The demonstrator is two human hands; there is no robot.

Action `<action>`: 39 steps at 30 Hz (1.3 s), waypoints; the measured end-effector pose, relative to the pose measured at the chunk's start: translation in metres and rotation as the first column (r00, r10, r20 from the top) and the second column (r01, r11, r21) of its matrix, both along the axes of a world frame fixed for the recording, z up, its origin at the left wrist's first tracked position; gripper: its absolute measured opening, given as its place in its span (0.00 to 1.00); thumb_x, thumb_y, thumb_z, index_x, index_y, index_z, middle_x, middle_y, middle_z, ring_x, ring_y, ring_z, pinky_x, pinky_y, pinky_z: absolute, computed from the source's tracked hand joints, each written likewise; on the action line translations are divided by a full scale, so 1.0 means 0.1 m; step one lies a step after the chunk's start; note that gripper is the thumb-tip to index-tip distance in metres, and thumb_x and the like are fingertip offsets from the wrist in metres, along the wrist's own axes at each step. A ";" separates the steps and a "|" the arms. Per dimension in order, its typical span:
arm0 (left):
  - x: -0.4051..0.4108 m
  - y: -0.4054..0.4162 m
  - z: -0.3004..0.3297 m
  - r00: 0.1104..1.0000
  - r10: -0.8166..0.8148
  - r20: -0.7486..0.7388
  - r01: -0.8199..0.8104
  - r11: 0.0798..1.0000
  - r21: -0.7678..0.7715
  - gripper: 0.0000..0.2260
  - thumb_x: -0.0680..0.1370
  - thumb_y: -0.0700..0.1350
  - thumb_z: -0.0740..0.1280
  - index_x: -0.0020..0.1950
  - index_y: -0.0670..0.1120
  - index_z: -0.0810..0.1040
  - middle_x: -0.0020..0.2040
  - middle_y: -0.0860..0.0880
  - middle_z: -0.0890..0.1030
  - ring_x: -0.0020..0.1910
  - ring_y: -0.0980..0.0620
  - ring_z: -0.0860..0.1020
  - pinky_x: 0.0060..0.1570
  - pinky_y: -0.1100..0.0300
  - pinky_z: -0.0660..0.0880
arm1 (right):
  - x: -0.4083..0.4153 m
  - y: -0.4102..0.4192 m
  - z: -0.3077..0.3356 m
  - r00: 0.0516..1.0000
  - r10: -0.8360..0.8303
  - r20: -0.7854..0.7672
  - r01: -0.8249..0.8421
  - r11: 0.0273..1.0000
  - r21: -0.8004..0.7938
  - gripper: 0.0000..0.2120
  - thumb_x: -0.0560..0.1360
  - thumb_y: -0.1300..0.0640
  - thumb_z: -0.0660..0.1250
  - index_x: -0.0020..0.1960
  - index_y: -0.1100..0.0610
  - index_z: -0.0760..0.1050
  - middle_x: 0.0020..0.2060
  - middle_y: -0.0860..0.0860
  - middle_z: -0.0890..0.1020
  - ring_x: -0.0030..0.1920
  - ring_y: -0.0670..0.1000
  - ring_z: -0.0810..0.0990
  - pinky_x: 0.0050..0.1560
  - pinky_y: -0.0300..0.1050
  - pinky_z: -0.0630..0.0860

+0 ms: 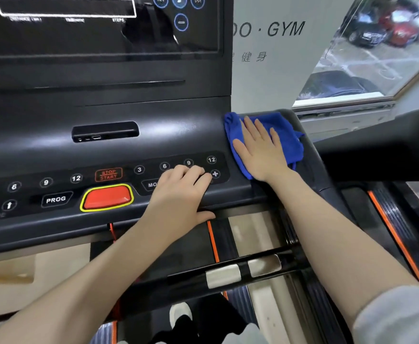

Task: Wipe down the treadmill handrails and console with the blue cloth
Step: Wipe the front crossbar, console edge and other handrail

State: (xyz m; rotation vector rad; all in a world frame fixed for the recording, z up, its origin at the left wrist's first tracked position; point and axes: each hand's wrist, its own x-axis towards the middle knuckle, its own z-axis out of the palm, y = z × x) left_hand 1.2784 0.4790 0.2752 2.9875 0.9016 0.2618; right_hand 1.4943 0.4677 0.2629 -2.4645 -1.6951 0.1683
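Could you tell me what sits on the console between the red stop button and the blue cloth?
In the head view, the left hand rests between the yellow-rimmed red stop button and the blue cloth, covering some keys.

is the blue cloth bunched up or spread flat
Mostly spread flat: the blue microfibre cloth lies under the right hand's straight fingers on the black console.
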 end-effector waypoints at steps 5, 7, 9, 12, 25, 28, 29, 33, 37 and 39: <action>0.08 0.07 0.13 0.999 0.021 0.038 -0.023 0.999 0.034 0.25 0.69 0.64 0.60 0.46 0.44 0.81 0.38 0.48 0.80 0.41 0.45 0.78 0.52 0.53 0.70 | -0.04 -0.17 0.02 0.999 0.051 0.003 -0.051 0.997 -0.059 0.31 0.79 0.41 0.41 0.77 0.55 0.44 0.77 0.50 0.49 0.76 0.52 0.46 0.74 0.54 0.45; 0.14 0.13 0.14 0.999 0.013 0.049 -0.014 1.000 0.023 0.28 0.68 0.65 0.60 0.50 0.43 0.81 0.42 0.47 0.81 0.45 0.44 0.79 0.54 0.51 0.71 | -0.12 -0.41 0.03 0.998 0.068 -0.001 -0.068 0.994 -0.082 0.37 0.72 0.38 0.33 0.77 0.54 0.43 0.77 0.49 0.47 0.76 0.50 0.45 0.74 0.53 0.45; 0.21 0.18 0.14 0.999 0.016 0.044 -0.015 0.999 -0.041 0.32 0.66 0.66 0.61 0.55 0.41 0.80 0.49 0.45 0.81 0.50 0.43 0.79 0.54 0.51 0.73 | -0.19 -0.61 0.04 0.996 0.089 0.023 -0.086 0.989 -0.120 0.40 0.68 0.38 0.28 0.76 0.54 0.40 0.77 0.48 0.44 0.76 0.48 0.43 0.74 0.51 0.42; 0.35 0.23 0.15 1.000 0.024 0.016 -0.022 0.993 -0.116 0.40 0.64 0.69 0.61 0.62 0.39 0.75 0.61 0.40 0.77 0.61 0.40 0.76 0.62 0.47 0.70 | -0.17 -0.64 0.04 0.989 0.139 0.054 -0.132 0.984 -0.119 0.40 0.68 0.38 0.28 0.76 0.54 0.40 0.77 0.47 0.44 0.76 0.48 0.42 0.74 0.50 0.41; 0.64 0.29 0.20 0.994 0.065 -0.086 -0.079 0.981 -0.177 0.46 0.59 0.74 0.59 0.66 0.42 0.73 0.67 0.42 0.73 0.65 0.43 0.73 0.62 0.49 0.69 | 0.68 0.60 0.05 0.973 0.227 0.035 -0.225 0.973 -0.051 0.27 0.80 0.43 0.47 0.76 0.54 0.54 0.74 0.51 0.61 0.74 0.53 0.56 0.73 0.53 0.49; 0.64 0.30 0.23 0.994 0.076 -0.077 -0.094 0.962 -0.256 0.48 0.60 0.71 0.68 0.73 0.48 0.62 0.75 0.49 0.60 0.74 0.49 0.59 0.69 0.54 0.60 | 0.95 0.52 0.06 0.987 0.123 0.101 -0.117 0.991 -0.059 0.25 0.80 0.42 0.48 0.74 0.50 0.57 0.72 0.51 0.65 0.72 0.55 0.61 0.71 0.54 0.53; 0.65 0.30 0.24 0.993 0.077 -0.088 -0.097 0.962 -0.255 0.49 0.59 0.72 0.67 0.74 0.48 0.61 0.75 0.49 0.60 0.74 0.49 0.58 0.69 0.54 0.60 | 1.01 0.45 0.05 0.990 0.087 0.115 -0.080 0.995 -0.064 0.26 0.80 0.42 0.47 0.75 0.49 0.56 0.73 0.51 0.63 0.73 0.55 0.59 0.71 0.54 0.52; 0.67 0.31 0.28 0.990 0.063 -0.126 -0.088 0.975 -0.205 0.52 0.54 0.75 0.54 0.74 0.49 0.61 0.72 0.48 0.64 0.71 0.47 0.62 0.66 0.53 0.64 | 1.02 0.02 0.03 0.994 0.016 0.112 -0.010 0.998 -0.057 0.31 0.76 0.41 0.39 0.76 0.51 0.50 0.76 0.54 0.53 0.76 0.57 0.51 0.72 0.55 0.52; 0.71 0.30 0.31 0.985 0.018 -0.172 -0.064 0.962 -0.265 0.49 0.61 0.71 0.66 0.75 0.51 0.55 0.74 0.47 0.57 0.73 0.47 0.56 0.69 0.55 0.58 | 0.77 -0.58 0.01 0.993 -0.014 0.120 0.031 0.989 -0.146 0.37 0.69 0.41 0.30 0.77 0.49 0.46 0.77 0.51 0.49 0.76 0.57 0.47 0.73 0.55 0.51; 0.70 0.29 0.29 0.987 -0.004 -0.159 -0.039 0.962 -0.270 0.48 0.63 0.68 0.68 0.75 0.49 0.55 0.76 0.45 0.56 0.74 0.46 0.54 0.71 0.53 0.55 | 0.58 -0.83 0.00 0.989 0.001 0.148 0.023 0.988 -0.156 0.34 0.72 0.42 0.32 0.76 0.50 0.49 0.76 0.52 0.53 0.76 0.58 0.50 0.72 0.58 0.53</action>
